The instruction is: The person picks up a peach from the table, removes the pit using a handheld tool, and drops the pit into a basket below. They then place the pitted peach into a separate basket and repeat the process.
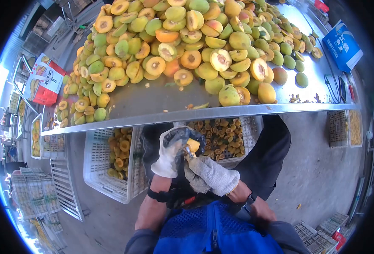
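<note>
My left hand, in a white glove with a dark coated palm, is closed around a piece of yellow-orange stone fruit. My right hand, in a grey-white knit glove, grips a small metal-tipped hand tool. The tool's tip meets the fruit; its exact shape is mostly hidden by the fingers. Both hands are close together in front of my lap, below the table edge. Above them, a large heap of green, yellow and orange stone fruit, many cut in half with stones showing, covers much of the metal table.
Beneath the table edge stand a white crate of fruit halves and another crate of darker, hollowed-looking pieces. A red-and-white bag hangs at the left. A blue box sits at the table's right end. Crates stack at far left.
</note>
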### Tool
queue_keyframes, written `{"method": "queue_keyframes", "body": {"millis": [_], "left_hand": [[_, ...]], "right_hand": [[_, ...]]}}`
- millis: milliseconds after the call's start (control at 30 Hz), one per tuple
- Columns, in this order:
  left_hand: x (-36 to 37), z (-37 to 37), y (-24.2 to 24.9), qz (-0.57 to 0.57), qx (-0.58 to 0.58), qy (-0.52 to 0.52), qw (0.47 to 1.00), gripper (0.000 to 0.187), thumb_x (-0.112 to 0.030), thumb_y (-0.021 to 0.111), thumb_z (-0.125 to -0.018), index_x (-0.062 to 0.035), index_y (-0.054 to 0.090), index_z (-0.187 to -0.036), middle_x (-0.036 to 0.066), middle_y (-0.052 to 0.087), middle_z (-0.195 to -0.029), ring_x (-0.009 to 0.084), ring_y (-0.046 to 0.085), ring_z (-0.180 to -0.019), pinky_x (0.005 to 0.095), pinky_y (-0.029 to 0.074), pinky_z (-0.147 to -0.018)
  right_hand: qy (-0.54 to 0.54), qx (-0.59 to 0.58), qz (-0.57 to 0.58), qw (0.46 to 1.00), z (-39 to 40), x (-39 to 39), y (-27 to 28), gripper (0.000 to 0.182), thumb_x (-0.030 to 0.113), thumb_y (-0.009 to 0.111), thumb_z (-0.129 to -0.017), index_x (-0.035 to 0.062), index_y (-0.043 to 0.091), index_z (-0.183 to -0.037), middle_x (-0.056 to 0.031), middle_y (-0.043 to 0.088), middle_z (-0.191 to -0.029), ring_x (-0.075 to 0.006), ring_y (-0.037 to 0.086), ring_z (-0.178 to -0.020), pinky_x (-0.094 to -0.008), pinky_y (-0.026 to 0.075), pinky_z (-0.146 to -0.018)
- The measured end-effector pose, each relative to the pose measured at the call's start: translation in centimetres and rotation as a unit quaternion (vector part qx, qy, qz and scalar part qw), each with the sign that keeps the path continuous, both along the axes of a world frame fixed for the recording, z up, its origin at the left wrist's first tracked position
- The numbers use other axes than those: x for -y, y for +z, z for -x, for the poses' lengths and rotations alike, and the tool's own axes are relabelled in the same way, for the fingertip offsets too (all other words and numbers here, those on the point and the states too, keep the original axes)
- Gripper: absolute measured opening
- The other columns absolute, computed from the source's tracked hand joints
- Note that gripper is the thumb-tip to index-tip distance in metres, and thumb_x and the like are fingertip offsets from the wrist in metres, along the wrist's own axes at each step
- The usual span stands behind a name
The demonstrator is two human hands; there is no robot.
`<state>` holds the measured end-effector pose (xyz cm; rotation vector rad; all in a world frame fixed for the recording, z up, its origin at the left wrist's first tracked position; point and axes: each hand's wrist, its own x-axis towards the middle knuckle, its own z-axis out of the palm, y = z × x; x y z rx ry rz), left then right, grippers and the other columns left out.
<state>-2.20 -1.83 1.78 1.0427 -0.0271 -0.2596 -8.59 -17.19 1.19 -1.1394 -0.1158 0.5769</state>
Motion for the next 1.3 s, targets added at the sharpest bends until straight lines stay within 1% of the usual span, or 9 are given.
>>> {"method": "queue_keyframes", "body": {"millis": [167, 333, 500, 633, 767, 900, 1033, 1133, 1300], "left_hand": [[-0.2, -0.5, -0.2, -0.011, -0.043, -0.019, 0.999, 0.041, -0.017, 0.075, -0.080, 0.0072, 0.060, -0.109, 0.018, 0.069, -0.101, 0.0247, 0.069, -0.090, 0.0344, 0.057, -0.081], [0.7, -0.8, 0.4, -0.180, 0.196, -0.009, 0.964, 0.031, -0.010, 0.073, -0.082, 0.0055, 0.063, -0.107, 0.011, 0.067, -0.104, 0.0162, 0.062, -0.099, 0.0289, 0.049, -0.089], [0.3, -0.9, -1.7, -0.108, 0.024, -0.012, 0.994, 0.043, -0.018, 0.072, -0.083, 0.0078, 0.059, -0.115, 0.012, 0.067, -0.106, 0.0197, 0.067, -0.091, 0.0313, 0.055, -0.083], [0.0, -0.7, -3.5, -0.016, -0.090, -0.001, 0.996, 0.034, -0.016, 0.065, -0.090, 0.0052, 0.059, -0.116, 0.013, 0.069, -0.102, 0.0215, 0.069, -0.086, 0.0322, 0.058, -0.075], [0.5, -0.7, -4.1, -0.004, -0.127, 0.012, 0.992, 0.038, -0.033, 0.052, -0.099, 0.0014, 0.061, -0.112, 0.011, 0.069, -0.095, 0.0212, 0.069, -0.077, 0.0317, 0.059, -0.072], [0.8, -0.7, -4.2, 0.033, -0.112, -0.006, 0.993, 0.053, -0.047, 0.042, -0.101, 0.0008, 0.062, -0.113, 0.012, 0.069, -0.099, 0.0219, 0.068, -0.084, 0.0337, 0.057, -0.079], [-0.2, -1.4, -3.4, -0.055, -0.015, -0.095, 0.994, 0.068, -0.059, 0.036, -0.099, 0.0025, 0.061, -0.113, 0.013, 0.068, -0.106, 0.0237, 0.066, -0.095, 0.0366, 0.052, -0.092], [-0.2, -1.3, -3.1, -0.036, -0.012, -0.118, 0.992, 0.056, -0.049, 0.044, -0.099, 0.0034, 0.061, -0.113, 0.014, 0.067, -0.106, 0.0237, 0.066, -0.095, 0.0355, 0.053, -0.089], [0.3, -0.2, -2.3, -0.029, -0.022, -0.107, 0.994, 0.036, -0.028, 0.060, -0.093, 0.0037, 0.062, -0.109, 0.013, 0.067, -0.105, 0.0225, 0.066, -0.092, 0.0331, 0.055, -0.083]], "right_hand": [[0.032, -0.246, -0.180, 0.952, 0.4, -0.6, 1.0, 0.038, 0.046, 0.052, -0.099, 0.0096, 0.058, -0.089, 0.0021, 0.048, -0.063, -0.0111, 0.042, -0.048, -0.0245, 0.031, -0.044], [0.040, -0.296, -0.335, 0.894, 0.5, -0.6, -0.1, 0.040, 0.047, 0.050, -0.100, 0.0096, 0.058, -0.088, 0.0015, 0.049, -0.064, -0.0116, 0.044, -0.049, -0.0248, 0.033, -0.044], [0.052, -0.118, 0.071, 0.989, -0.7, 0.7, 2.6, 0.028, 0.033, 0.052, -0.100, 0.0068, 0.061, -0.105, -0.0053, 0.061, -0.083, -0.0209, 0.059, -0.069, -0.0292, 0.047, -0.058], [0.020, -0.140, -0.084, 0.986, -0.2, -0.1, 0.3, 0.031, 0.037, 0.051, -0.101, 0.0067, 0.060, -0.099, 0.0010, 0.056, -0.076, -0.0070, 0.050, -0.063, -0.0236, 0.038, -0.051], [0.093, -0.128, 0.171, 0.972, -1.5, 1.1, 3.2, 0.038, 0.010, 0.055, -0.092, 0.0035, 0.053, -0.130, -0.0214, 0.056, -0.121, -0.0400, 0.056, -0.106, -0.0453, 0.048, -0.091], [0.129, -0.116, 0.172, 0.970, -1.6, 1.6, 2.7, 0.034, 0.015, 0.055, -0.095, 0.0017, 0.054, -0.126, -0.0218, 0.058, -0.114, -0.0370, 0.057, -0.103, -0.0450, 0.048, -0.090], [0.137, -0.186, -0.078, 0.970, -0.7, 2.4, -2.1, 0.029, 0.026, 0.055, -0.098, 0.0042, 0.058, -0.117, -0.0096, 0.062, -0.094, -0.0214, 0.059, -0.084, -0.0325, 0.048, -0.070], [0.089, -0.123, -0.020, 0.988, -0.3, 1.7, -1.1, 0.026, 0.030, 0.052, -0.101, 0.0075, 0.060, -0.113, -0.0007, 0.061, -0.087, -0.0115, 0.058, -0.075, -0.0243, 0.046, -0.061], [0.020, -0.226, -0.100, 0.969, 1.2, 0.3, -1.9, 0.030, 0.029, 0.050, -0.102, 0.0057, 0.059, -0.119, -0.0029, 0.062, -0.092, -0.0142, 0.059, -0.089, -0.0288, 0.048, -0.078]]}}
